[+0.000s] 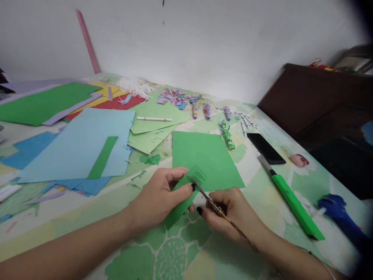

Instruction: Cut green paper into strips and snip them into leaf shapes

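Observation:
My left hand (159, 196) is closed on a green paper strip (183, 198), held just above the table near its front edge. Its upper end is cut into a fine fringe. My right hand (230, 214) grips small scissors (208, 196) whose blades point up-left and meet the fringed end of the strip. Just behind the hands lies a green paper sheet (206, 157) flat on the table.
A green utility knife (291, 200) and a black phone (265, 147) lie at the right, a blue tool (339, 214) further right. Light blue sheets (78, 144), a dark green sheet (40, 103), pale green sheets (151, 124), pens (247, 122) and paper scraps cover the left and back.

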Action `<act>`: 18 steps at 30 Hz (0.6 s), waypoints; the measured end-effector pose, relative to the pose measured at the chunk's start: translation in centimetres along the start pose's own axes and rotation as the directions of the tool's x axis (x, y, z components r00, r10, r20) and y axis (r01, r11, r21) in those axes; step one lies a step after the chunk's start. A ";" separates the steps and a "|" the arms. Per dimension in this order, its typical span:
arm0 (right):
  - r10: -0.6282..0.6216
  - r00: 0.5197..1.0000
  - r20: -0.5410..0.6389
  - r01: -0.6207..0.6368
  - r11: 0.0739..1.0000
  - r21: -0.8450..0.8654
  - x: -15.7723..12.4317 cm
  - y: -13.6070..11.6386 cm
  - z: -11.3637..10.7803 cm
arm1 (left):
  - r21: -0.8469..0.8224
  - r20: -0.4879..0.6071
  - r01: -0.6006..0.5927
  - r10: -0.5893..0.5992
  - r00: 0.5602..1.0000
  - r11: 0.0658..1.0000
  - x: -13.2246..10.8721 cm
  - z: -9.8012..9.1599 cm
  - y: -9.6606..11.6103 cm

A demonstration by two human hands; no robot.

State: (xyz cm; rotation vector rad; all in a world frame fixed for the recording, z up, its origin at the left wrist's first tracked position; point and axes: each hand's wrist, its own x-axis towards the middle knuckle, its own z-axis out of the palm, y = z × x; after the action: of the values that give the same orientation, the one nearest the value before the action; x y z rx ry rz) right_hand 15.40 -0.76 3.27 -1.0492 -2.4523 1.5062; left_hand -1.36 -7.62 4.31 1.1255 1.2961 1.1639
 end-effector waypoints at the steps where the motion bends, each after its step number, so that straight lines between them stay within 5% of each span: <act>1: 0.002 1.000 -0.005 -0.002 1.000 -0.009 0.0 0.1 0.0 | 0.008 0.001 -0.002 0.002 1.000 1.000 0.0 0.0 0.0; 18: -0.034 0.999 -0.041 0.033 0.999 -0.039 0.1 0.0 0.3 | 0.015 -0.011 0.002 -0.002 1.000 1.000 0.0 0.0 -0.2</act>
State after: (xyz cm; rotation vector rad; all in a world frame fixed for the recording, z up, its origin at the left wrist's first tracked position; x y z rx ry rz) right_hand 15.25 -0.88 3.07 -1.0295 -2.4677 1.4183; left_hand -1.39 -7.62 4.15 1.1294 1.3156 1.1618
